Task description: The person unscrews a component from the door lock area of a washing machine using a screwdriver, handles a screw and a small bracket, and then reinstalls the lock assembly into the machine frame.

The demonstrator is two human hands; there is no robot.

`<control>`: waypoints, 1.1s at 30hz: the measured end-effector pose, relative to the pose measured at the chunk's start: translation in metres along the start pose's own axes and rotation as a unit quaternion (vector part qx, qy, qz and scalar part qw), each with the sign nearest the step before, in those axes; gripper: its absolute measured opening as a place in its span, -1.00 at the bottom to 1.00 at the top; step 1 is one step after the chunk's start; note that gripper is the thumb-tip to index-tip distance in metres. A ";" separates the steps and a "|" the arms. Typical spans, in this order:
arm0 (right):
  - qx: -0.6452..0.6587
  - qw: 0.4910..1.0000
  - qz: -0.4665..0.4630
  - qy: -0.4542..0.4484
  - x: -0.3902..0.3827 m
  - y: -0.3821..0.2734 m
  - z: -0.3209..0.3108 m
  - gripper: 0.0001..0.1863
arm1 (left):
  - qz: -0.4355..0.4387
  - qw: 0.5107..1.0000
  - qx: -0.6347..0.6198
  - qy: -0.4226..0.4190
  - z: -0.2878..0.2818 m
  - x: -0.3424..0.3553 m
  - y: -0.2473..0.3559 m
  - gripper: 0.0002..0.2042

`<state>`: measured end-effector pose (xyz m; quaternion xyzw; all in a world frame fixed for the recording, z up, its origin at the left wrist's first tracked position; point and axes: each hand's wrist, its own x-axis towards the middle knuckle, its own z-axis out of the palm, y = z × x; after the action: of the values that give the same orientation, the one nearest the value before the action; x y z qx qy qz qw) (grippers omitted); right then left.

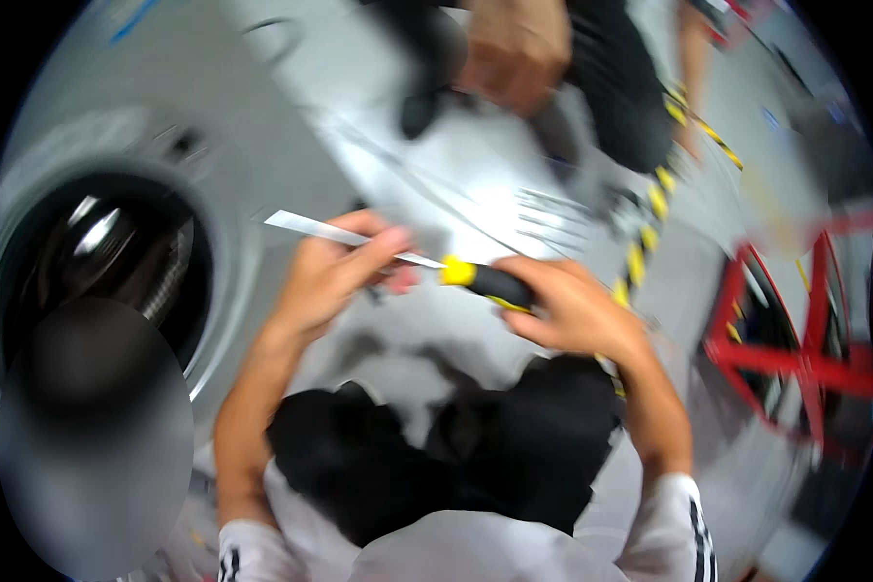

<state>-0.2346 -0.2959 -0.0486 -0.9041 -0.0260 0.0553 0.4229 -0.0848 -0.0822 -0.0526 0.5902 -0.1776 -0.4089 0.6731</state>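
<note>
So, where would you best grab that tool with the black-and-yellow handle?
By the thick black handle, probably coming from the person's right, as the right hand does: it looks chunky and points that way, while the thin pale strip beyond its yellow collar runs through the left hand.

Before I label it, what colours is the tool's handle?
The handle is black and yellow, clearest in the head view.

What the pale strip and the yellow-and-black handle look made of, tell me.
Strip: perhaps metal, smooth and silvery-white, straight-edged; blur leaves plastic possible. Handle: likely plastic, bright yellow; its dull black part may be rubber.
</note>
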 end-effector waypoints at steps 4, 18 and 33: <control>0.001 0.997 0.044 -0.056 0.006 0.070 0.037 -0.64 | -0.013 0.985 0.143 -0.091 0.018 0.001 -0.015 -0.82; 0.099 0.983 0.027 -0.150 -0.001 0.086 0.074 -0.53 | -0.072 0.953 0.257 -0.146 0.026 0.006 -0.022 -0.80; 0.276 0.958 0.046 -0.057 0.032 0.053 0.074 -0.79 | 0.293 0.755 0.489 0.325 -0.063 -0.055 0.071 -0.68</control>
<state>-0.2117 -0.2710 -0.1388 -0.7477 0.0078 0.1313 0.6509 -0.0482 -0.0014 0.0120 0.8556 -0.2882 0.1669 0.3963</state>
